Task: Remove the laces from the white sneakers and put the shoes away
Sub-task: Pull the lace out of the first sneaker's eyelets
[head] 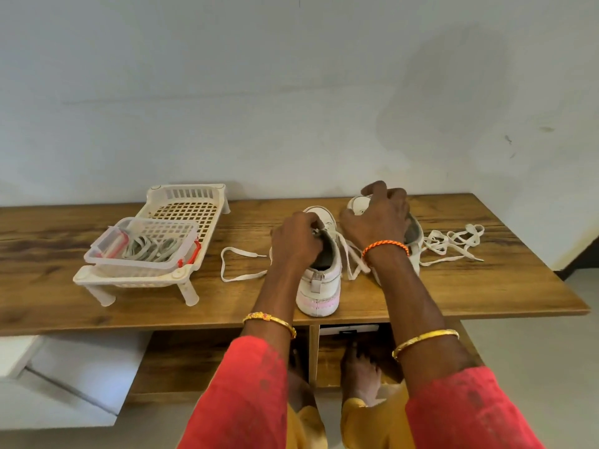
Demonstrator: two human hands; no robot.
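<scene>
Near white leather sneaker (pixel 321 280) stands mid-table, heel toward you; no readable branding. Your left hand (pixel 296 241) curls around its collar and white flat lace (pixel 351 257). Your right hand (pixel 377 222) pinches the far white sneaker (pixel 415 251), mostly hiding it. Loose white lace (pixel 453 241) lies right, on the wooden table (pixel 486 286).

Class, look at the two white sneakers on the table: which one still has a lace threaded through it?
The nearer sneaker, under the left hand: its lace still runs from the eyelets. The farther sneaker, under the right hand, looks unlaced, a loose lace lying beside it.
</scene>
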